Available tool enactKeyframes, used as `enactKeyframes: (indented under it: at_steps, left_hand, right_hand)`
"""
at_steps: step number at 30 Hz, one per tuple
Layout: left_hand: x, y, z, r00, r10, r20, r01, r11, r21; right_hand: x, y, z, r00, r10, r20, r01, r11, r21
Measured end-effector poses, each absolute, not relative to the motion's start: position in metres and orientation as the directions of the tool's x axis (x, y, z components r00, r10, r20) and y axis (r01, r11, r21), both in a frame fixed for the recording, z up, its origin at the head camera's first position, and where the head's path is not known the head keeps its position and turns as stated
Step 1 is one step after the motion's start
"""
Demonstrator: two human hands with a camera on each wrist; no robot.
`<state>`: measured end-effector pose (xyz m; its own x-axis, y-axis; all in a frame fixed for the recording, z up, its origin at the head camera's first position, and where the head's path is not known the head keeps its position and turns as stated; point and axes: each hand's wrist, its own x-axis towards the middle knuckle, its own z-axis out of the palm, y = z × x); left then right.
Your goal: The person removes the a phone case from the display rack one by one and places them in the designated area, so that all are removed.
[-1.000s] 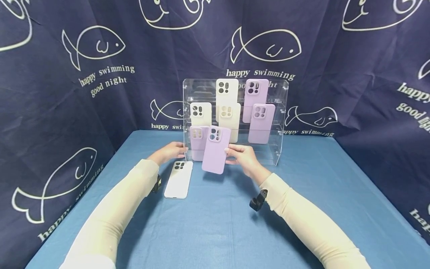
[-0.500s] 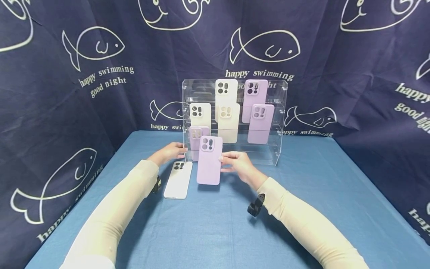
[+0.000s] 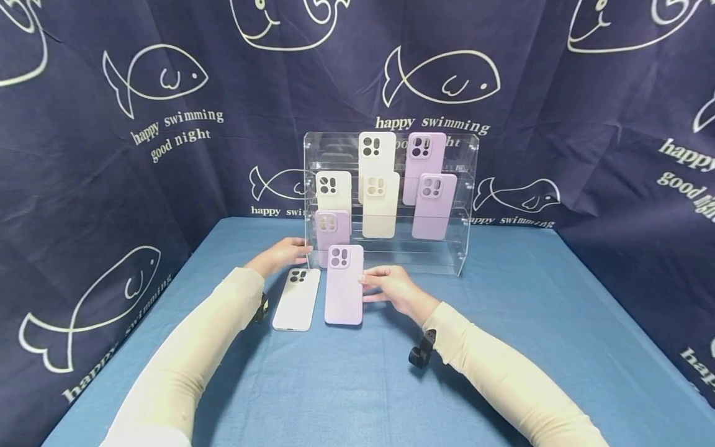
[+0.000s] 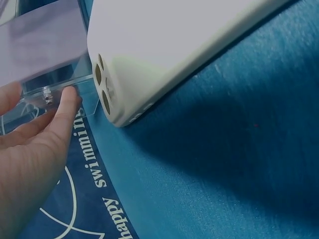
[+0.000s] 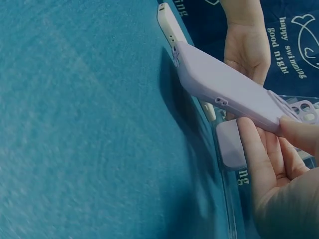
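Note:
My right hand (image 3: 398,290) pinches a purple phone case (image 3: 344,292) by its right edge, thumb on one face and fingers behind. In the right wrist view the held purple case (image 5: 224,89) is tilted over the blue cloth. My left hand (image 3: 283,256) holds the left side panel of a clear acrylic display stand (image 3: 458,248); in the left wrist view the thumb and fingers of the left hand (image 4: 40,144) lie on either side of the panel. A white phone case (image 3: 296,301) lies on the cloth, between the left forearm and the purple case.
On the stand's tiers stand several cases: a white case (image 3: 334,192) at left, a cream case (image 3: 380,211) in the middle, a purple case (image 3: 434,208) at right and a lower-left purple case (image 3: 331,239). A dark fish-print curtain (image 3: 251,93) hangs behind the blue table (image 3: 357,385).
My right hand has brought the purple phone case down and slightly left, away from the stand and beside the white case. My left hand stays at the stand.

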<state>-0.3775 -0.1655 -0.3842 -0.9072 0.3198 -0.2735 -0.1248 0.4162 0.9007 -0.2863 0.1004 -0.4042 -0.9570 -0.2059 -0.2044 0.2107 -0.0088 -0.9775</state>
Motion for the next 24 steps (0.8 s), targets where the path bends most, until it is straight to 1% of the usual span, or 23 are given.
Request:
enactKeyframes:
  at_steps: [6,10,15,24]
  left_hand:
    - [-0.377,-0.165,-0.384,-0.909,0.315,-0.272,-0.126,0.415,0.901]
    - [-0.377,-0.164,-0.385,-0.909,0.312,-0.277,-0.130,0.419,0.899]
    - [-0.376,-0.164,-0.386,-0.910,0.309,-0.275,-0.135,0.407,0.903]
    - [-0.376,-0.163,-0.387,-0.908,0.320,-0.272,-0.121,0.421,0.899]
  right_hand:
    - [-0.287,0.097,-0.411,-0.950,-0.209,-0.231,0.235,0.005,-0.972]
    - [-0.285,0.094,-0.416,-0.952,-0.206,-0.227,0.229,0.014,-0.973]
    - [-0.282,0.089,-0.420,-0.950,-0.214,-0.229,0.220,0.063,-0.973]
    - [-0.282,0.083,-0.425,-0.955,-0.167,-0.246,0.237,0.073,-0.969]
